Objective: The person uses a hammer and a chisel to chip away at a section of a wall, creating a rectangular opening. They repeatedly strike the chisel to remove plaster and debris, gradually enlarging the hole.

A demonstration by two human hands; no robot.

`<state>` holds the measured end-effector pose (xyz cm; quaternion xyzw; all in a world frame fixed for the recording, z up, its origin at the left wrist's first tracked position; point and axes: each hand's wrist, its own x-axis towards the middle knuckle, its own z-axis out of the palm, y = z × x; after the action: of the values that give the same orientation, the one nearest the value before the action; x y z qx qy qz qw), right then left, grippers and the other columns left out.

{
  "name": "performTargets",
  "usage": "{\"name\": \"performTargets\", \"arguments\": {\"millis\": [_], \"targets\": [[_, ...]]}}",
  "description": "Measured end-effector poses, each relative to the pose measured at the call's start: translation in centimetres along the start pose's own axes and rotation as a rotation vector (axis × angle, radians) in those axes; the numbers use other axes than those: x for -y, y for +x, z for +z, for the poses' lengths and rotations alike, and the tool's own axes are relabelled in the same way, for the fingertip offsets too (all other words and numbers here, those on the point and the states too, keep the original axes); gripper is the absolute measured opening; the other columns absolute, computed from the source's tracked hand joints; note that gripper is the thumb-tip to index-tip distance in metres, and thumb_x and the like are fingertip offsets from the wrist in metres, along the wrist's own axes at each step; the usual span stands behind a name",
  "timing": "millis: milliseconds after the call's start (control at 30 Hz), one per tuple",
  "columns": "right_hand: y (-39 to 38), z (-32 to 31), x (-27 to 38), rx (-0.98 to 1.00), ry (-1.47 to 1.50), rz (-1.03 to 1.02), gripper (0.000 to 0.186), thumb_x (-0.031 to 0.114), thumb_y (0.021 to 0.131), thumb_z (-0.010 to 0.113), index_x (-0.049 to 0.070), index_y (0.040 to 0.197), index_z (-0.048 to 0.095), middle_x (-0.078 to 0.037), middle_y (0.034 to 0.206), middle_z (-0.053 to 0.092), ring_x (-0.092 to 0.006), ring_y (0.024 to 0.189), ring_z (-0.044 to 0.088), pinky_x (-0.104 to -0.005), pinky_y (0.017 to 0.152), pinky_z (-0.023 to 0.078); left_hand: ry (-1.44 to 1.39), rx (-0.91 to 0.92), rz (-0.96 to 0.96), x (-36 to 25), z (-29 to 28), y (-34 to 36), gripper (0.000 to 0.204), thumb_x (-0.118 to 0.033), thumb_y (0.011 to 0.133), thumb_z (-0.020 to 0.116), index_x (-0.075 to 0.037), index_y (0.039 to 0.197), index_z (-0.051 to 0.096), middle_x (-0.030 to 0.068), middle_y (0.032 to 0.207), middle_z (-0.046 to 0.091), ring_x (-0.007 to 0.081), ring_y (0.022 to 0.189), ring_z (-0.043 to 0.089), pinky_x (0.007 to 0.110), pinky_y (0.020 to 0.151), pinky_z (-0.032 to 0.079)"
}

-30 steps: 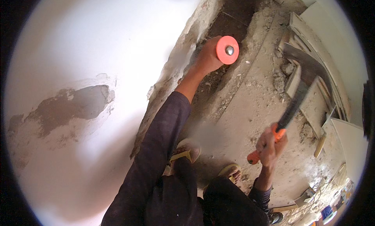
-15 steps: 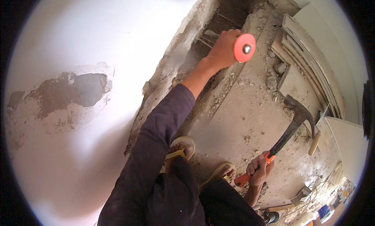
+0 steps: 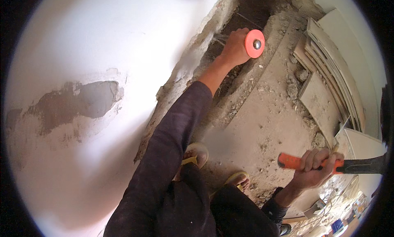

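My left hand (image 3: 235, 48) is wrapped round a chisel whose round pinkish-orange guard and metal striking end (image 3: 257, 44) face up toward me. The chisel's shaft and tip are hidden below my fist. It stands over a rough broken trench (image 3: 255, 16) along the foot of the white wall. Off to the right, my right hand (image 3: 314, 168) grips a hammer (image 3: 359, 166) by its orange and black handle. The handle lies nearly level, and the hammer's head is lost at the dark right rim, apart from the chisel.
Several flat boards or tiles (image 3: 328, 69) lean stacked at the right wall. Rubble lumps (image 3: 292, 90) lie before them on the dusty floor (image 3: 246, 134). A patch of grey plaster (image 3: 96, 98) marks the white wall (image 3: 74, 52). My sandalled feet stand below; cables (image 3: 334, 200) lie lower right.
My right hand has swung the hammer up and to the right, turning it until its head leaves the visible area. My left hand stays round the chisel; the view has shifted slightly.
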<state>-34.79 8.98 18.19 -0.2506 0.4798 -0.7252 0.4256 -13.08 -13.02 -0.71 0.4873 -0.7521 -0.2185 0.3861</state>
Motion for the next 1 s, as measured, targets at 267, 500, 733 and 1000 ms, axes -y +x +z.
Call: {"name": "performTargets", "arguments": {"millis": [267, 500, 733, 1000], "targets": [[0.5, 2.2, -10.4, 0.329, -0.517, 0.687, 0.009, 0.018, 0.088, 0.052, 0.011, 0.084, 0.047, 0.005, 0.060, 0.039, -0.0060, 0.044, 0.039, -0.0210, 0.036, 0.034, -0.064, 0.003, 0.070, 0.3, -0.4, 1.3, 0.031, -0.021, 0.068, 0.072, -0.006, 0.092, 0.059, 0.0143, 0.090, 0.056, 0.0335, 0.087, 0.054, 0.043, 0.074, 0.044], [5.1, 2.7, -1.6, 0.167, 0.135, 0.116, 0.028, 0.032, 0.090, 0.046, 0.015, 0.068, 0.039, 0.005, 0.055, 0.036, -0.0038, 0.042, 0.034, -0.0200, 0.034, 0.033, -0.148, -0.062, -0.042, 0.0, -1.1, 1.1, 0.034, -0.014, 0.066, 0.074, -0.004, 0.094, 0.060, 0.0173, 0.093, 0.060, 0.0354, 0.088, 0.057, 0.041, 0.074, 0.047], [0.5, 2.5, -13.8, 0.347, -0.574, 0.701, 0.011, 0.015, 0.087, 0.055, 0.008, 0.091, 0.048, 0.004, 0.065, 0.045, -0.0058, 0.048, 0.043, -0.0213, 0.040, 0.036, -0.208, -0.016, -0.071, -1.2, -1.5, 1.3, 0.032, -0.014, 0.068, 0.071, -0.004, 0.095, 0.060, 0.0173, 0.093, 0.060, 0.0351, 0.089, 0.058, 0.040, 0.075, 0.048], [4.3, 5.0, -3.4, 0.142, -0.005, -0.047, 0.017, 0.028, 0.093, 0.043, 0.015, 0.082, 0.041, 0.002, 0.055, 0.034, -0.0071, 0.040, 0.030, -0.0215, 0.034, 0.028, -0.095, -0.033, -0.075, 0.3, -2.0, 1.0, 0.036, -0.016, 0.071, 0.071, -0.004, 0.102, 0.057, 0.0169, 0.101, 0.060, 0.0325, 0.094, 0.058, 0.038, 0.081, 0.046]]}}
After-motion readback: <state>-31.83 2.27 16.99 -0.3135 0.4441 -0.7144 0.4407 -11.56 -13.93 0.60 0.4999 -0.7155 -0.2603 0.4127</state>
